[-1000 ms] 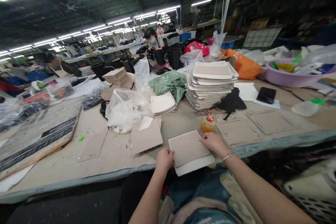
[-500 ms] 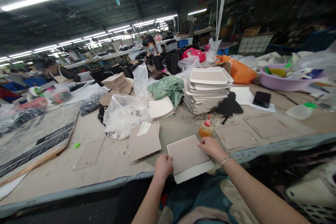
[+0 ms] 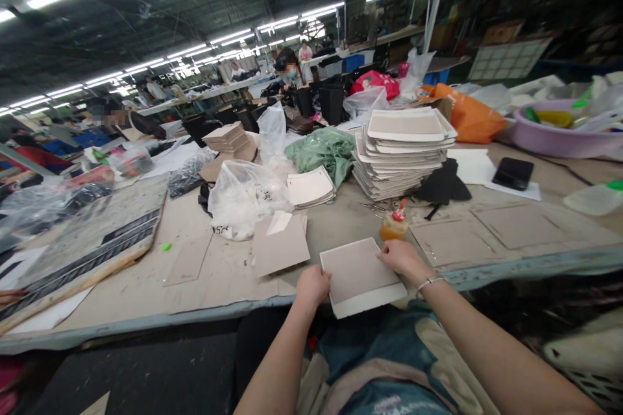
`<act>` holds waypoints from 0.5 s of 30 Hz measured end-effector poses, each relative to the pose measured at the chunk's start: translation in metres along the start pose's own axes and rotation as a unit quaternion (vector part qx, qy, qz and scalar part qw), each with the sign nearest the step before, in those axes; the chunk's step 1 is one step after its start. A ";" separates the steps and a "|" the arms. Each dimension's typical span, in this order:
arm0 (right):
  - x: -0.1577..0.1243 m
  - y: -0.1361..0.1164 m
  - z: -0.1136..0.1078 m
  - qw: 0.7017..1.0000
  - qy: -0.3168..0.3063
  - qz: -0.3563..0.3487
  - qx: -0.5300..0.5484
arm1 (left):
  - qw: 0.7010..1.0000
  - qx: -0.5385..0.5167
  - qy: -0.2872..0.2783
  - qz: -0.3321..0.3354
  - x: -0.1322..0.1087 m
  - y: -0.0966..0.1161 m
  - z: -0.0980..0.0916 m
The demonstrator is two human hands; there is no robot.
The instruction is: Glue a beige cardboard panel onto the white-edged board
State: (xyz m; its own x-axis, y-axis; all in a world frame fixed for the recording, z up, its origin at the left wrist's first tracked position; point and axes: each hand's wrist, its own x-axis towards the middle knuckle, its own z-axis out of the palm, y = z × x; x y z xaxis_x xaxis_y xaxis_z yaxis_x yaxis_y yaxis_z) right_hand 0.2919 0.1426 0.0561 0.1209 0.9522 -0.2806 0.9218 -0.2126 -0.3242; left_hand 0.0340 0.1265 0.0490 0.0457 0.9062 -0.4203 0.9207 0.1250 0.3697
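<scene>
At the table's front edge lies a beige cardboard panel (image 3: 353, 270) on a larger white sheet (image 3: 367, 301) whose border shows, widest along the near side. My left hand (image 3: 314, 285) pinches the left edge of the two layers. On the opposite side, my right hand (image 3: 403, 258) grips the upper right edge with its fingers curled. Just beyond that hand stands a small bottle of amber liquid (image 3: 393, 228) with a red top. Left of my left hand rest some loose cardboard pieces (image 3: 280, 249) with a white scrap (image 3: 279, 223) on them.
Behind the bottle rises a tall stack of panels (image 3: 402, 159), with a smaller pile (image 3: 311, 187) beside it. Plastic bags (image 3: 246, 198), a green bag (image 3: 321, 152), a black phone (image 3: 513, 173) and a purple basin (image 3: 559, 136) crowd the table. Co-workers (image 3: 292, 71) sit farther back.
The camera view has turned left and slightly down, so the table's things appear farther right and higher. Both hands keep hold of the layered panel, with little visible change in grip.
</scene>
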 end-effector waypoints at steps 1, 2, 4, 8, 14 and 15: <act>0.000 -0.001 -0.001 1.000 -0.001 0.001 -0.002 | 1.000 0.005 -0.002 0.003 0.000 0.000 -0.001; 0.000 -0.001 -0.002 1.000 -0.003 0.001 -0.004 | 1.000 0.009 -0.003 0.006 0.000 0.001 -0.001; 0.000 -0.002 -0.003 1.000 -0.006 0.000 -0.007 | 1.000 0.016 -0.005 0.010 0.001 0.001 -0.001; -0.001 -0.003 -0.005 1.000 -0.006 -0.003 -0.011 | 1.000 0.024 -0.011 0.014 0.003 0.001 0.001; -0.001 -0.002 -0.002 1.000 0.000 -0.002 -0.014 | 0.999 0.037 -0.014 0.015 0.004 0.002 0.001; -0.001 -0.002 -0.001 1.000 0.000 -0.001 -0.014 | 0.999 0.042 -0.010 0.015 0.003 0.002 0.001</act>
State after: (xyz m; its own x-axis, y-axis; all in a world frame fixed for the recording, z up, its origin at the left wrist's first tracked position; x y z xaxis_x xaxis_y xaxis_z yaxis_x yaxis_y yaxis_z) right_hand 0.2900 0.1421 0.0584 0.1196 0.9524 -0.2805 0.9317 -0.2052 -0.2997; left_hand 0.0365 0.1292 0.0477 0.0803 0.9004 -0.4276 0.9478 0.0638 0.3123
